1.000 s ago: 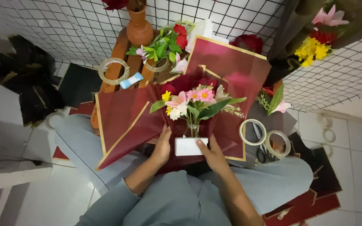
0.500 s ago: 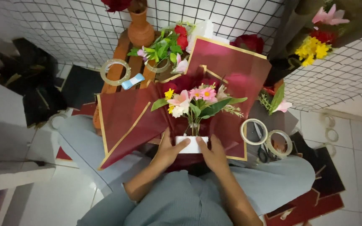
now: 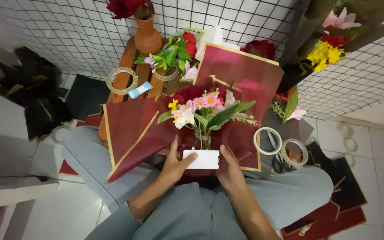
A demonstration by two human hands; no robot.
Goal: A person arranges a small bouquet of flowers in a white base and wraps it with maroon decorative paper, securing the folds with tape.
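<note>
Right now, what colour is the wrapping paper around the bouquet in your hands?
Dark maroon wrapping paper with a thin gold edge, seen in the head view.

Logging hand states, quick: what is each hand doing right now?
Left hand: closed on the white block at the bouquet base.
Right hand: gripping the same block's other end.

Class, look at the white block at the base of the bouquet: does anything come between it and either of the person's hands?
Nothing visible does. The left hand and the right hand both touch the white block directly, one at each end. The dark red wrapping paper lies behind and beside it, not between it and the hands.
</note>
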